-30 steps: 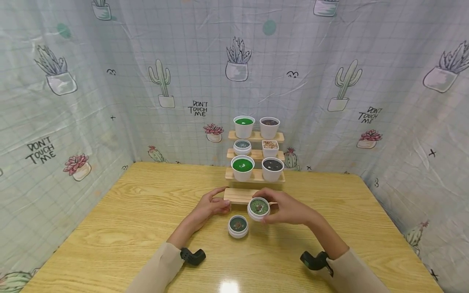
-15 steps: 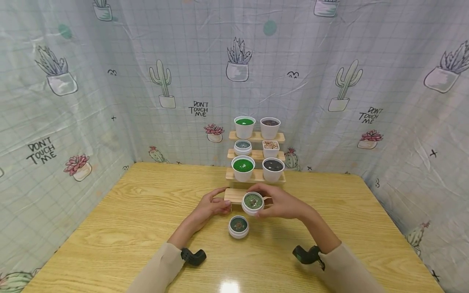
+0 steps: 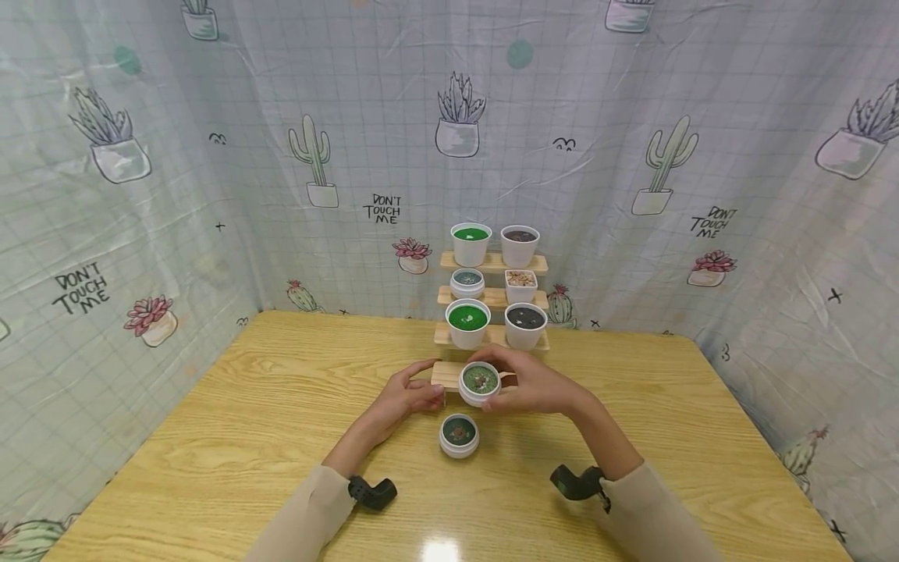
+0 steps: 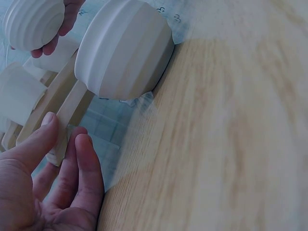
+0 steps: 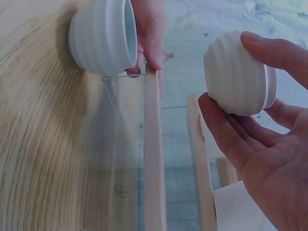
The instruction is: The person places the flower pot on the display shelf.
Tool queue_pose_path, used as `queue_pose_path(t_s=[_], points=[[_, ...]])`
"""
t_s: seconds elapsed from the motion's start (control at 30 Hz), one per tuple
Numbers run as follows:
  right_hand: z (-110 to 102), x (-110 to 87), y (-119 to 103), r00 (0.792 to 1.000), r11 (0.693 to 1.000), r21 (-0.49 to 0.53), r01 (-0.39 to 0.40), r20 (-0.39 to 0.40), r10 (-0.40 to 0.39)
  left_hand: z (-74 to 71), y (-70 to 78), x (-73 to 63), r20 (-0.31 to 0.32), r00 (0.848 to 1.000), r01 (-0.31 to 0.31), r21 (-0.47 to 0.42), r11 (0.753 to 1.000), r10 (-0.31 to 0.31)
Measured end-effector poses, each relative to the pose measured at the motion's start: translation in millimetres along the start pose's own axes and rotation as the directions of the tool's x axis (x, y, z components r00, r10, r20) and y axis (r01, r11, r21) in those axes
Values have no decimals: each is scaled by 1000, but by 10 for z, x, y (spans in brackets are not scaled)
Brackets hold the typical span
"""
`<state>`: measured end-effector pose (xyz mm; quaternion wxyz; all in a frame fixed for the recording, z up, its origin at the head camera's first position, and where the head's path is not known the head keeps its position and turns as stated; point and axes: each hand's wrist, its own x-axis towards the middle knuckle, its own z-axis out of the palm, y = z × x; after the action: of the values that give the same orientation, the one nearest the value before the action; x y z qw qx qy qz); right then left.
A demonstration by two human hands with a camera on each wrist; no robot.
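My right hand holds a small ribbed white pot with a speckled green top, thumb on one side and fingers on the other. In the right wrist view this ribbed pot is raised above the bottom step. My left hand pinches the left end of the wooden bottom step of a tiered stand, its thumb on top and its fingers beneath. A second ribbed pot, with a dark green top, stands upright on the table in front of the step.
Behind, the upper steps carry several white cups in pairs: green cups, dark-topped cups, a ribbed pot and a square cup of pale pieces. A printed curtain hangs behind the wooden table.
My right hand has carried the ribbed pot leftward and slightly away from me, over the bottom step. My left hand keeps its hold on the step's end.
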<state>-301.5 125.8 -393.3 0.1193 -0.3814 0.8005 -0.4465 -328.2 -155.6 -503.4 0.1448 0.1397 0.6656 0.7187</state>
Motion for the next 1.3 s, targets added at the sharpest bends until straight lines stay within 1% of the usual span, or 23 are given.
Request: queue_pose_path(t_s=[0.27, 0.47, 0.73, 0.97, 1.3], points=[[-2, 9, 29, 1000, 1000, 14, -4, -3, 4, -8, -10, 6, -2, 1000, 3, 1, 1000, -3], [3, 6, 45, 1000, 1000, 27, -6, -14, 6, -18, 7, 9, 8, 1000, -2, -8, 1000, 2], [21, 10, 90, 1000, 1000, 9, -22, -21, 22, -30, 2, 7, 14, 1000, 1, 0, 1000, -1], [32, 7, 116, 999, 1000, 13, -28, -24, 29, -4, -5, 11, 7, 1000, 7, -5, 1000, -7], [60, 33, 176, 999, 999, -5, -46, -23, 46, -16, -11, 13, 9, 1000, 1, -10, 1000, -1]])
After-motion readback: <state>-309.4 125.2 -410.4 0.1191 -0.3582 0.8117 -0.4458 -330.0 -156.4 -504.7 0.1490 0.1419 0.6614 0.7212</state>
